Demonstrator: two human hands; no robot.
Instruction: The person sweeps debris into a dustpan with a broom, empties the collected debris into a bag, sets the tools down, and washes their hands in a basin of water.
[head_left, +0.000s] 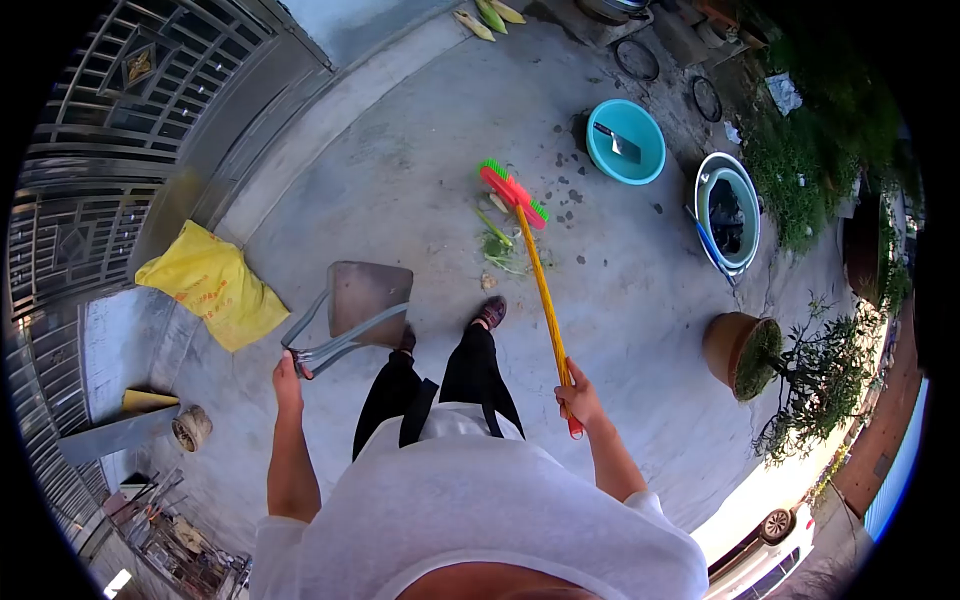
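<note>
My left hand (288, 378) is closed around the grey tubular legs of what looks like a small folding stool with a flat brown seat (365, 295). The stool is tilted beside my left leg. In my right hand (580, 394) is a broom (541, 290), gripped near the red end of its yellow handle. Its red head (512, 193) with green bristles is out on the concrete ahead of me. Green vegetable scraps (502, 250) lie on the floor just left of the handle, in front of my right shoe (491, 311).
A yellow sack (215, 285) lies at left by the metal gate (150, 110). At right are a turquoise basin (655, 150) with a cleaver (620, 145) in it, a white tub (750, 215) and a potted plant (728, 350). Corn cobs (490, 18) lie by the wall.
</note>
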